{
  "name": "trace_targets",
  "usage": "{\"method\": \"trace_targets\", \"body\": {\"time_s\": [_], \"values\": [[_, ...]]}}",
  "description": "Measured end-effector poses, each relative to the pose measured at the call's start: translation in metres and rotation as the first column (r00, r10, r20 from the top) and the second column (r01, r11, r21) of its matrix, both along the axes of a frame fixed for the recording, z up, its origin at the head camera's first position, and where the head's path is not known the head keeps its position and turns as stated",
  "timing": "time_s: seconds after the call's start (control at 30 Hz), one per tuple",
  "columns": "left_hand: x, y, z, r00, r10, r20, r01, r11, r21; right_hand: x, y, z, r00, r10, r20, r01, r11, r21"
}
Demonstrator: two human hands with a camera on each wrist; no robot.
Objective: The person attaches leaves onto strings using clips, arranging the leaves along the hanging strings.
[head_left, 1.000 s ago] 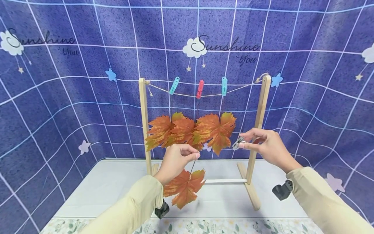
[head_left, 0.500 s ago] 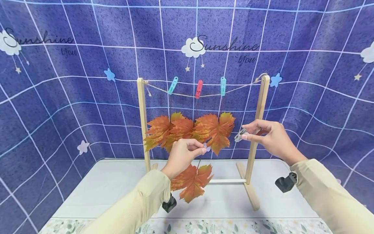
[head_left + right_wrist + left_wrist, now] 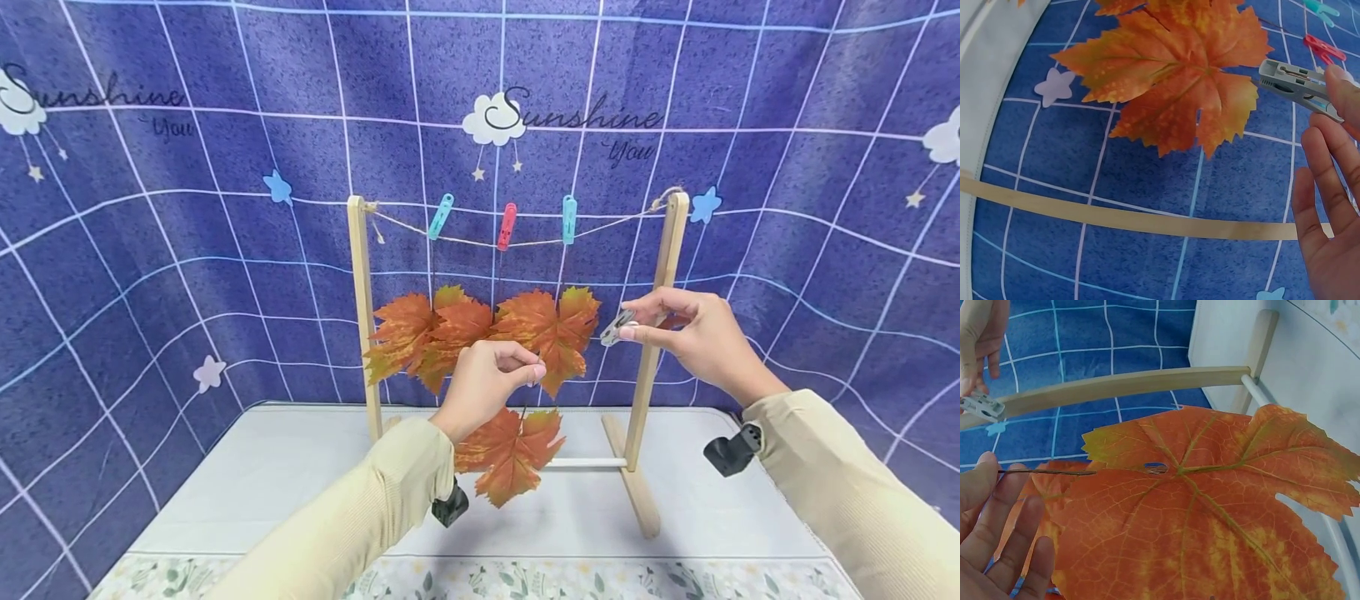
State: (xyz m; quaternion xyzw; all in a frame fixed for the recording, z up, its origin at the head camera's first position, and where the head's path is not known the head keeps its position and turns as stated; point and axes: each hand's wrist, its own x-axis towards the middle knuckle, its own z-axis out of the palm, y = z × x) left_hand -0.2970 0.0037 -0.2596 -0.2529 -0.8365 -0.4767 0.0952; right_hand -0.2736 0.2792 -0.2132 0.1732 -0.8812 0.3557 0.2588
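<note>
My left hand (image 3: 491,383) pinches the thin brown stem (image 3: 1047,472) of an orange maple leaf (image 3: 510,454), which hangs below the fingers in front of the rack. In the left wrist view the leaf's veined side fills much of the frame. Off to the right, my right hand (image 3: 693,337) grips a grey clothespin (image 3: 1294,84) between thumb and fingers, near the right post. Behind the hands, three similar leaves (image 3: 547,329) hang from a string (image 3: 472,242), held by a blue clothespin (image 3: 441,217), a red clothespin (image 3: 507,227) and another blue clothespin (image 3: 569,220).
A wooden rack with a left post (image 3: 362,317) and a right post (image 3: 656,333) carries the string. Its foot (image 3: 633,483) stands on a white table (image 3: 300,467), and a white crossbar (image 3: 585,462) runs low between the posts. Behind hangs a blue gridded curtain (image 3: 225,250).
My left hand has moved right and upward with the leaf. My right hand has risen and shifted slightly right, still holding the grey clothespin. The hanging leaves stay on the string.
</note>
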Motion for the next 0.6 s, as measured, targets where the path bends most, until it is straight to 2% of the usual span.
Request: {"method": "trace_targets", "body": {"time_s": [0.3, 0.6], "values": [[-0.004, 0.017, 0.006, 1.000, -0.007, 0.006, 0.007, 0.999, 0.038, 0.000, 0.001, 0.009, 1.000, -0.015, 0.008, 0.015, 1.000, -0.002], [-0.008, 0.030, 0.010, 1.000, -0.003, -0.022, 0.004, 0.998, 0.062, -0.002, 0.002, 0.018, 0.999, -0.007, -0.047, 0.007, 1.000, 0.006]]}}
